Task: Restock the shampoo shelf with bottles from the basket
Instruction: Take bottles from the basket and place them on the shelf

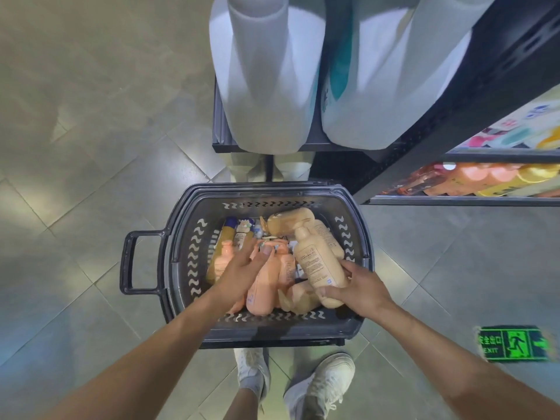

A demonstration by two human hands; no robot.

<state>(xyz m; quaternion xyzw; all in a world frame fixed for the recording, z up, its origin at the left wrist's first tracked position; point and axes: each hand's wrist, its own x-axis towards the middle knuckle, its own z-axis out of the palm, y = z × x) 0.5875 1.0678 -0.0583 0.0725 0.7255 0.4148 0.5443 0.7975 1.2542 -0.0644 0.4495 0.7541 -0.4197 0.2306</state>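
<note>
Head: right hand point(359, 287) grips beige bottle point(316, 257), left hand point(242, 269) touches pink bottle point(261, 294).

Single head-worn wide-angle view, aimed steeply downward.
It looks from close above onto a dark basket point(288, 330) on the tiled floor point(91, 147), white shoes point(324, 380) at the bottom edge, black shelving point(472, 95) upper right.

White lace-up sneakers point(321, 384), bare forearms point(169, 338)
</note>
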